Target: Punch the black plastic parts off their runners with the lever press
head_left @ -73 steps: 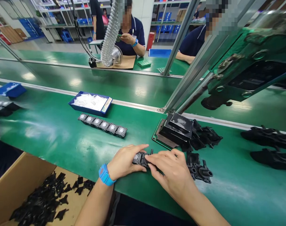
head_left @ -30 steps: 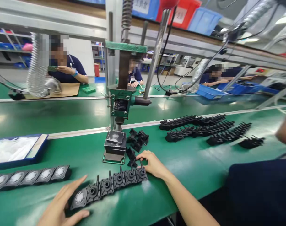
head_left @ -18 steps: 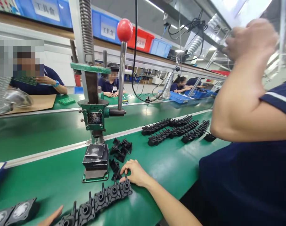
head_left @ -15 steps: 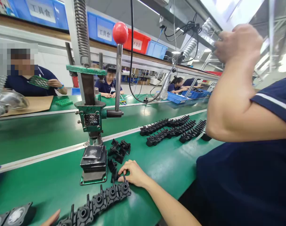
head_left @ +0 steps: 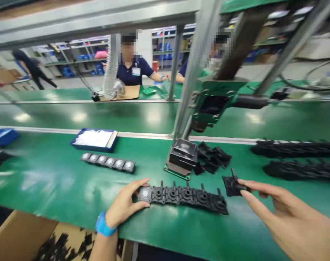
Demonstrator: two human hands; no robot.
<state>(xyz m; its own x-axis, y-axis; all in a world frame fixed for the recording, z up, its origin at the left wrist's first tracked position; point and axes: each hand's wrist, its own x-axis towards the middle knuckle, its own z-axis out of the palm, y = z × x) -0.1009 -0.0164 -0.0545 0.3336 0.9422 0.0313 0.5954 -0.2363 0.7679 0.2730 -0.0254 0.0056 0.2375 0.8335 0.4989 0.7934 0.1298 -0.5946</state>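
My left hand (head_left: 126, 201), with a blue band at the wrist, grips the left end of a row of black parts (head_left: 181, 195) lying on the green table. The leftmost part shows a pale finned disc; the others have upright stems. My right hand (head_left: 273, 206) pinches a single black part (head_left: 232, 185) between thumb and fingers, just off the row's right end. Behind the row is the press base (head_left: 183, 152), with a loose pile of black parts (head_left: 214, 157) against its right side.
A second row with pale discs (head_left: 107, 162) lies at the left, below a blue tray (head_left: 109, 146) holding white sheets. More black rows (head_left: 297, 148) stand at the right. A cardboard box (head_left: 31, 232) is below the table edge. People sit across the bench.
The view has swung left. My right hand has lifted a black part from beside the pile. My left hand, barely visible before, now shows fully at the row's left end.
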